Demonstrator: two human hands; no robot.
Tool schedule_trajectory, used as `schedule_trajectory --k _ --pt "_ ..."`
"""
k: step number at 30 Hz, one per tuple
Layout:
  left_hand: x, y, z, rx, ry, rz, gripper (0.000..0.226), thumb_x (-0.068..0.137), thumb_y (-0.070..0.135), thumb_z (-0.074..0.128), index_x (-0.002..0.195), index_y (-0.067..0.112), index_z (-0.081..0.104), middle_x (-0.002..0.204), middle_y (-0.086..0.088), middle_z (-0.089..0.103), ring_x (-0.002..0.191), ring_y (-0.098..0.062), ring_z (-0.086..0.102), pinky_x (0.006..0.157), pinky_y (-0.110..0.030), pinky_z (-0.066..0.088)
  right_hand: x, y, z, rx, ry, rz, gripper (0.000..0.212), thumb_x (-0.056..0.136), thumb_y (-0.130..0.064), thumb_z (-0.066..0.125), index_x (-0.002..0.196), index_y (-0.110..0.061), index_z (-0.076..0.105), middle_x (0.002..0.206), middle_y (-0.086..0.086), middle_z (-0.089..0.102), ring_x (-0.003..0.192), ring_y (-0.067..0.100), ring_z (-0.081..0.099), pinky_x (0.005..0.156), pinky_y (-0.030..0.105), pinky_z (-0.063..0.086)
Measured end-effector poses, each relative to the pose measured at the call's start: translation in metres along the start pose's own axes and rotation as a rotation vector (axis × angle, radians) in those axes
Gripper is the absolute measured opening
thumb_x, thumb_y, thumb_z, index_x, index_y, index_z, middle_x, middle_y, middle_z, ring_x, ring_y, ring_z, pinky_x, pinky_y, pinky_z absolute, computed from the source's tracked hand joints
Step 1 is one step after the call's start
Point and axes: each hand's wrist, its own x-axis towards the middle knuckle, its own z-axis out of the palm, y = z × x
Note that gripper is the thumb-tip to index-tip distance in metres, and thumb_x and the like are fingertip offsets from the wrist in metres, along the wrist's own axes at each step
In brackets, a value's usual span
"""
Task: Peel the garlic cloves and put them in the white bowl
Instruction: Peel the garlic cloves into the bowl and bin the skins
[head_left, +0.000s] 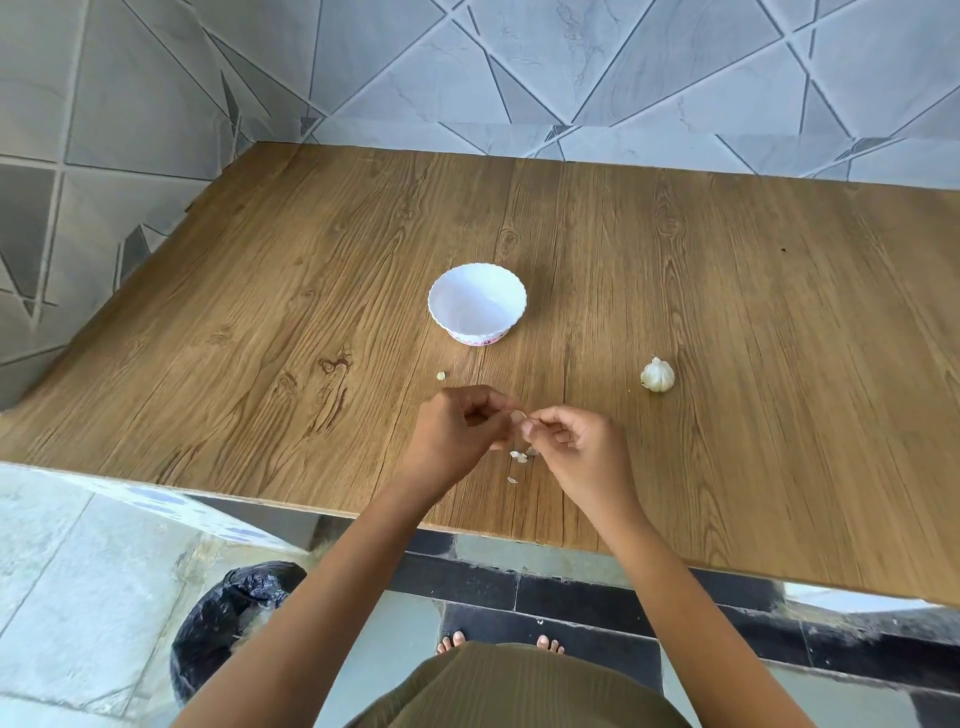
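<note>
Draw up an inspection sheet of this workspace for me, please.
Surface: wooden table, set against a tiled wall.
Job's things: white bowl upright, no cloves seen in it; garlic bulb lying to its right, apart from it; garlic clove held between both hands.
Clutter: peel scraps on the table below the hands; one small scrap nearer the bowl.
Grippers: left hand and right hand both pinch the clove.
Cables: nothing seen.
Surroundings: bin lined with a black bag, on the floor to the person's left.
</note>
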Motion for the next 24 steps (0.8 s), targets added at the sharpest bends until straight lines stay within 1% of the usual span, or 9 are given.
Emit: schedule_trajectory --k 3,6,8,11,13,15,17,21,24 --pt "0.001 0.002 0.001 0.261 0.054 0.176 0.003 0.081 0.008 0.072 0.082 0.01 0.074 0.061 0.001 0.069 0.059 -0.016 0.067 0.065 -0.033 0.057 -0.003 -0.001 0.002 -0.055 0.05 -0.091 0.004 0.082 -0.009 0.071 0.081 -0.006 0.074 0.069 -0.002 0.071 0.061 0.004 0.066 0.058 0.016 0.053" --pt "-0.001 0.004 0.004 0.282 0.07 0.238 0.003 0.081 0.009 0.073 0.081 0.012 0.074 0.062 0.008 0.067 0.058 -0.011 0.066 0.063 -0.029 0.056 -0.001 -0.001 0.0 0.021 0.036 -0.016 0.007 0.081 -0.005 0.069 0.075 -0.004 0.072 0.063 0.001 0.07 0.056 0.006 0.066 0.056 0.025 0.054" --pt "-0.002 0.003 0.004 0.208 0.027 0.187 0.003 0.082 0.009 0.072 0.08 0.012 0.073 0.064 0.001 0.069 0.06 -0.015 0.068 0.065 -0.031 0.058 0.0 0.001 -0.002 0.05 0.003 0.028 0.007 0.08 -0.004 0.069 0.073 -0.005 0.072 0.062 0.0 0.069 0.055 0.009 0.065 0.054 0.028 0.053" --pt "-0.005 0.003 0.004 0.043 -0.039 0.051 0.003 0.083 0.009 0.071 0.08 0.01 0.071 0.069 -0.008 0.071 0.065 -0.023 0.07 0.068 -0.034 0.059 -0.001 0.002 -0.003 -0.034 -0.001 -0.041 0.009 0.079 -0.006 0.069 0.07 -0.006 0.071 0.059 0.0 0.067 0.046 0.004 0.055 0.044 0.016 0.04" --pt "-0.006 0.005 0.004 -0.033 -0.067 0.006 0.003 0.084 0.006 0.069 0.081 0.007 0.07 0.07 -0.008 0.071 0.066 -0.019 0.069 0.065 -0.028 0.059 0.0 0.001 -0.003 -0.052 0.0 -0.057 0.011 0.079 -0.008 0.069 0.068 -0.006 0.07 0.056 0.001 0.065 0.042 0.004 0.049 0.041 0.016 0.034" --pt "-0.007 0.007 0.003 -0.109 -0.09 -0.037 0.004 0.085 0.003 0.067 0.082 0.005 0.069 0.069 -0.006 0.07 0.064 -0.013 0.068 0.062 -0.021 0.056 0.001 0.0 -0.004 -0.007 -0.024 -0.031 0.014 0.08 -0.008 0.068 0.066 -0.006 0.068 0.055 0.0 0.064 0.044 0.004 0.048 0.042 0.023 0.038" --pt "-0.008 0.008 0.003 -0.203 -0.114 -0.088 0.005 0.086 0.002 0.064 0.083 0.003 0.068 0.068 -0.005 0.07 0.063 -0.011 0.068 0.06 -0.019 0.055 0.001 -0.002 -0.006 0.104 -0.073 0.046 0.018 0.082 -0.005 0.065 0.064 -0.008 0.066 0.054 0.0 0.062 0.047 0.01 0.052 0.046 0.029 0.043" --pt "-0.009 0.008 0.003 -0.429 -0.151 -0.225 0.011 0.088 0.002 0.06 0.082 0.004 0.068 0.068 -0.003 0.071 0.062 -0.009 0.067 0.058 -0.017 0.054 0.002 -0.01 -0.009 0.35 -0.134 0.229 0.022 0.085 0.004 0.06 0.064 -0.003 0.063 0.051 -0.001 0.058 0.046 0.006 0.051 0.047 0.019 0.044" --pt "-0.008 0.009 0.002 -0.544 -0.179 -0.328 0.011 0.088 0.002 0.06 0.082 0.004 0.068 0.068 -0.004 0.071 0.06 -0.009 0.067 0.056 -0.016 0.054 0.002 -0.013 -0.01 0.406 -0.151 0.284 0.024 0.086 0.003 0.059 0.063 -0.003 0.062 0.051 -0.001 0.057 0.046 0.006 0.05 0.047 0.017 0.042"
